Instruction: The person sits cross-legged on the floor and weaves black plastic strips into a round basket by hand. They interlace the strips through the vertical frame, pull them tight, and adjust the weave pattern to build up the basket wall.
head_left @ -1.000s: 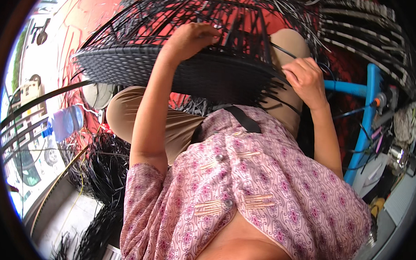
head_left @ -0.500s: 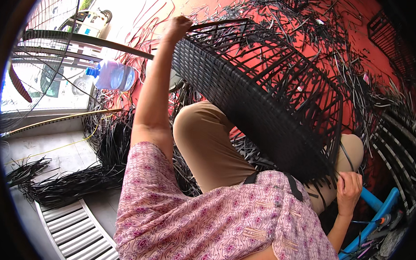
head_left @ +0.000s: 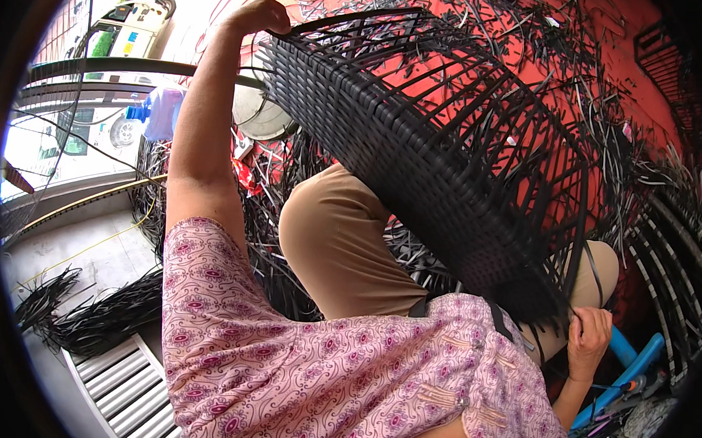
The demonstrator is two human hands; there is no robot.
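Observation:
Across my knees leans a long black woven wicker frame (head_left: 348,113), its near side closely woven from flat strips and its far side an open lattice of loose strips. At its far left end my left hand (head_left: 262,15) is closed around the top corner, arm stretched out; the fingertips are partly hidden. My right hand (head_left: 588,339) pinches the frame's near right corner beside my knee, where strip ends stick out. Several cut strip ends stand out along the left edge, just below my left hand.
Black strips (head_left: 108,310) lie in a bundle at left beside a white slatted rack (head_left: 124,381). A round pale lid or tub (head_left: 261,115) and a blue water bottle (head_left: 163,115) are past my left arm. Blue tubing (head_left: 630,380) stands at right. Strip scraps litter the red floor (head_left: 561,68).
My left hand has moved farther up and left, the frame's far left end going with it. The pale round lid now shows more. My right hand stays at the near corner.

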